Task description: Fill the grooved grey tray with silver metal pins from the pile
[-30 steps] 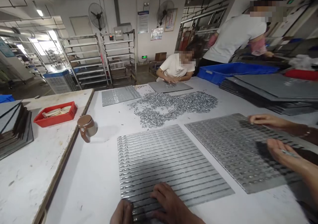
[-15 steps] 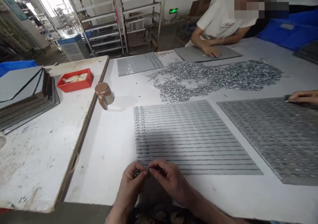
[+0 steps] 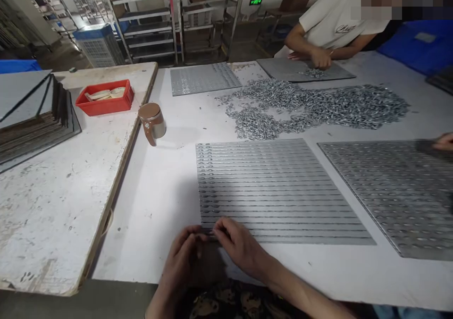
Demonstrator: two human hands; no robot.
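A grey grooved tray [image 3: 276, 187] lies flat on the white table [image 3: 159, 201] in front of me. My left hand [image 3: 182, 257] and my right hand [image 3: 237, 246] meet at the tray's near left corner. The fingertips of both are pinched together there. Whatever sits between them is too small to make out. A long heap of small shiny metal parts [image 3: 311, 104] lies beyond the tray, apart from both hands.
A brown mug [image 3: 153, 121] stands left of the tray. A red bin [image 3: 105, 97] and stacked dark boards [image 3: 31, 116] sit on the left bench. Another filled tray [image 3: 392, 191] lies to the right, a co-worker's hand [image 3: 444, 142] on it. A person [image 3: 329, 31] works opposite.
My view has dropped toward the table and then steadied. Both hands came off the tray's grooves, pinched a small piece together, and now rest lower at the tray's near edge.
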